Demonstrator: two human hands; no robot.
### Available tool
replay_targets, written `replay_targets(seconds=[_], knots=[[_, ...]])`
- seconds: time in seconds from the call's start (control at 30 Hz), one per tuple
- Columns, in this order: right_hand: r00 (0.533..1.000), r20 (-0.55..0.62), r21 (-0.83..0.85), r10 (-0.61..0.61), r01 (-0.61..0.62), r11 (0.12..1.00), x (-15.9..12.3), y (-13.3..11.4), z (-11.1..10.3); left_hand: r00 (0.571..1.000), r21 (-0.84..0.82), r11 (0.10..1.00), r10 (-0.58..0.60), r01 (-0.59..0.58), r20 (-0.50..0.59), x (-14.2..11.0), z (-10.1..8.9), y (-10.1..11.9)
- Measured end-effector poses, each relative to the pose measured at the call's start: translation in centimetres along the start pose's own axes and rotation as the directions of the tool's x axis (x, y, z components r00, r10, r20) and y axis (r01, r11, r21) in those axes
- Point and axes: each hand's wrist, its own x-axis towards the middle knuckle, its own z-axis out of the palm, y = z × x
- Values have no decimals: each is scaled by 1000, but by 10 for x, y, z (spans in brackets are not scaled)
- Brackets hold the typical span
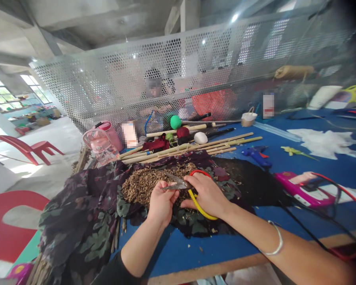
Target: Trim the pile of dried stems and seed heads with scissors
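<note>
My right hand (pixel 206 194) grips a pair of scissors (pixel 180 185) with one red and one yellow handle loop, its blades parted and pointing left. My left hand (pixel 162 202) is closed in a pinch by the lower blade; whatever its fingers hold is too small to make out. Beneath both hands lies a heap of short brown cut bits (pixel 142 182), perhaps chopped plant stalks. The heap rests on a dark flower-patterned cloth (pixel 91 221) that spreads over the table and hangs off its left side.
Bamboo sticks (pixel 192 148), yarn balls (pixel 175 122) and a pink bottle (pixel 102 142) stand behind the heap. On the right are a blue glue gun (pixel 258 155), a magenta device (pixel 302 190) with cables and white tissue (pixel 323 142). A perforated metal screen (pixel 112 79) rises behind; a person sits beyond it.
</note>
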Motion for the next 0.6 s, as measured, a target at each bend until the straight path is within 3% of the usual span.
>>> replay_targets(seconds=[0.3,0.6], knots=[[999,27,16,16,-17,1000,0,-4,-6,987,84,985,146,-151,62,2,-4,-7],[1000,30,27,0,-1,1000,0,-3,-6,989,77,987,136,-141,59,0,-1,-6]])
